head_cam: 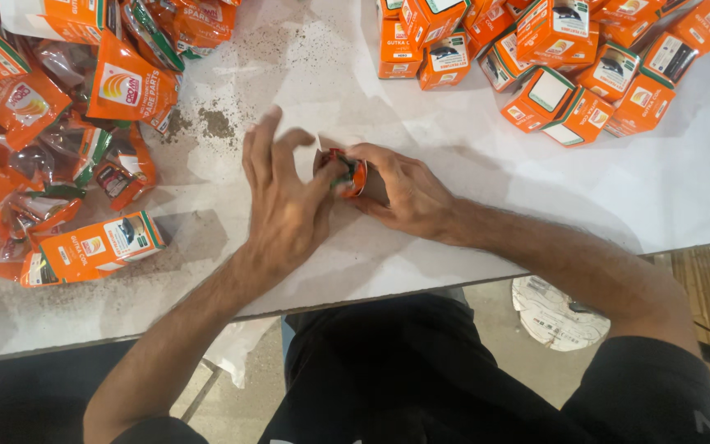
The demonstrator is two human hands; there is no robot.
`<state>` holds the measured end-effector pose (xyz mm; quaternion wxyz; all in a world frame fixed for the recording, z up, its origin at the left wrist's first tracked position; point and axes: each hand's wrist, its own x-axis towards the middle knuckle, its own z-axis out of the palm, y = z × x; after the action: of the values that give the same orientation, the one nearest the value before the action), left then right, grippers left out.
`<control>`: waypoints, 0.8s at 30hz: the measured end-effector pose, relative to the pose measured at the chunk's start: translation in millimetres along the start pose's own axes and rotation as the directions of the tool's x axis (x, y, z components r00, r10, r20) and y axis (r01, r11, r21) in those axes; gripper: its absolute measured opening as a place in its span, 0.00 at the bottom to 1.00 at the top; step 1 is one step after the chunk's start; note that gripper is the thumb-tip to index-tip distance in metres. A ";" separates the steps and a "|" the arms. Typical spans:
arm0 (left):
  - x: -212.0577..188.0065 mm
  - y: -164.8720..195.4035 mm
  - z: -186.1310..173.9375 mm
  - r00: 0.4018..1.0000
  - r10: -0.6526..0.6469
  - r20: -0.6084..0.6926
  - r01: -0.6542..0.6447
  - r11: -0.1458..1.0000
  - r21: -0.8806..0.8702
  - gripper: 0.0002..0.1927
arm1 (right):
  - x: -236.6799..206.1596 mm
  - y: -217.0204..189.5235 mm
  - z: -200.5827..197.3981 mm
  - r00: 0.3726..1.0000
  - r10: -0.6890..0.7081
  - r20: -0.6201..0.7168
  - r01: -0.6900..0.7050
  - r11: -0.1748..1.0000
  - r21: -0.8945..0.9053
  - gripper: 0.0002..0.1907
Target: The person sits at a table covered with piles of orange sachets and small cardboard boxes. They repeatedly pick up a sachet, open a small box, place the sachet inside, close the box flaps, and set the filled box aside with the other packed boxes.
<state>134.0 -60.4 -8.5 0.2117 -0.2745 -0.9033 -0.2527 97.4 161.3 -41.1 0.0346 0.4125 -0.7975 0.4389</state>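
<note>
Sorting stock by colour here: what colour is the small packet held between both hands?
Mostly orange, with some green, seen in the head view: small packet between left hand and right hand.

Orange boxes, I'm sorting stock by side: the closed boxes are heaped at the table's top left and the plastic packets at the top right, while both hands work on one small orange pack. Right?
No, the sides are swapped. The head view shows the closed orange boxes heaped top right and the plastic packets top left. The left hand and right hand do hold one small orange pack.

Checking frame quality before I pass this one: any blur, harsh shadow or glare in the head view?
Head view: left hand fingers slightly motion-blurred; right hand and the small orange packet between them fairly sharp. Soft shadows fall beside both forearms on the white table. Mild sheen on the plastic packets at left; orange boxes evenly lit; no strong glare.
</note>
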 end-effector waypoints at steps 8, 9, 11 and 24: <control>8.7 -1.7 18.5 0.844 -0.530 0.085 0.473 0.659 -0.585 0.14 | -7.4 11.9 9.0 0.999 0.008 -0.053 -0.008 1.000 -0.011 0.42; 8.6 -4.0 21.2 0.833 -0.538 0.133 0.494 0.613 -0.616 0.19 | -8.0 11.9 9.8 0.997 0.000 -0.078 -0.001 1.000 -0.009 0.42; 10.3 -10.0 27.3 0.798 -0.563 0.215 0.539 0.508 -0.672 0.29 | -8.8 10.0 8.1 0.995 0.041 -0.089 -0.038 0.998 0.041 0.41; 12.0 -32.1 2.9 0.707 -0.371 0.602 0.609 -0.113 -0.785 0.11 | 3.8 -15.7 -1.8 0.995 -0.095 -0.029 0.082 0.951 -0.298 0.30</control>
<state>104.9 -77.2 -15.4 -0.2149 -0.0057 -0.5537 -0.8045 105.2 155.9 -27.9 0.1326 0.4284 -0.8342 0.3210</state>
